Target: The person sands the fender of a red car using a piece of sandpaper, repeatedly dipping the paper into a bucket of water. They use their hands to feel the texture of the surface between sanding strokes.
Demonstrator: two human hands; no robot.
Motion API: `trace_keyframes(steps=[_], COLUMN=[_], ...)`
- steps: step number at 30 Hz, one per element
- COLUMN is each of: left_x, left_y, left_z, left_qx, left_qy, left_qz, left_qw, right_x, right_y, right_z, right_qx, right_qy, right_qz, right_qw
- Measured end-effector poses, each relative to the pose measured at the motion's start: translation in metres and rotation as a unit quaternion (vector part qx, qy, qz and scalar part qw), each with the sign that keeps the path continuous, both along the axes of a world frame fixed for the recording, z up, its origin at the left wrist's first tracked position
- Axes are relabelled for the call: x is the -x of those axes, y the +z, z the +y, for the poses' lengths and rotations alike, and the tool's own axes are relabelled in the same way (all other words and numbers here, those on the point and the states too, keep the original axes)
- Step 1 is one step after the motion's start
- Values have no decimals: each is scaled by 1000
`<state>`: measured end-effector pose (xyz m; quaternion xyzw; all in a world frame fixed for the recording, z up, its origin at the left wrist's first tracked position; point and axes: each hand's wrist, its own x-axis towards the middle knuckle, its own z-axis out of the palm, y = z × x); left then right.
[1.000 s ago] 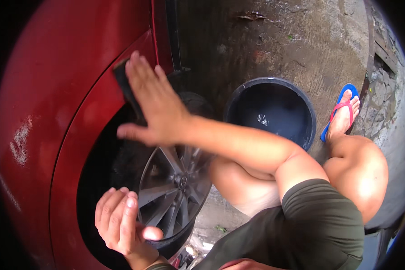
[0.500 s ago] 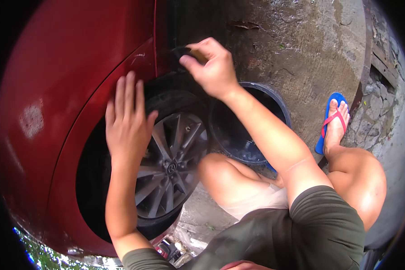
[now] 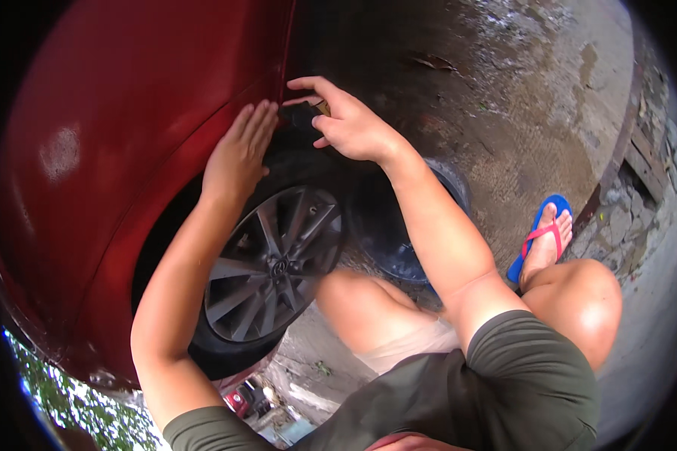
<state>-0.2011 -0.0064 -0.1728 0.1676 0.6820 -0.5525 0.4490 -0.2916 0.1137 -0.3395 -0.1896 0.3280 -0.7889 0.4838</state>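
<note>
My left hand [image 3: 242, 149] lies flat, fingers stretched out, against the red car's fender [image 3: 195, 128] just above the wheel arch. Beside it, at the fender's lower rear edge, my right hand [image 3: 353, 126] grips a small black and yellowish block [image 3: 305, 115], perhaps a sponge; the fingers hide part of it. The index finger of that hand points out toward the car body. Under both hands sits the car wheel [image 3: 280, 264] with its grey spoked rim and dark tyre.
A dark round tub [image 3: 399, 259] stands beside the wheel, under my right forearm. My foot in a blue flip-flop [image 3: 535, 237] with red straps rests on the wet concrete ground [image 3: 496, 135]. Broken stones and a wooden piece [image 3: 645, 161] lie along the right edge.
My left hand has slid up and right along the fender, its fingers drawing closer together. My right hand has moved slightly down, its index finger now extended. The view has shifted a little.
</note>
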Motion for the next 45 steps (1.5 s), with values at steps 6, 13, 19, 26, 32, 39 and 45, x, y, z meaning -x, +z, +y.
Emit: trace_keyframes(steps=[6, 13, 19, 26, 32, 39, 45], left_x=[-82, -105, -157, -97, 23, -24, -55], left_y=[-25, -245, -298, -89, -19, -83, -40], left_z=[77, 139, 139, 58, -18, -28, -3], left_qx=[-426, -425, -523, -427, -30, 0, -39], left_qy=[405, 717, 600, 131, -54, -9, 28], left_qz=[134, 116, 312, 150, 201, 189, 222], left_qw=[797, 540, 518, 882, 978, 982, 974], right_x=[4, -5, -43, -34, -103, -156, -150], right_y=[-13, -49, -38, -48, -88, -163, -202], right_z=[-4, 1, 6, 43, 38, 28, 50], right_qx=[-18, -25, -51, -64, -198, -370, -448], right_qy=[202, 403, 480, 510, 510, 366, 163], right_qz=[34, 231, 259, 204, 301, 89, -190], right_qw=[979, 886, 836, 833, 781, 849, 858])
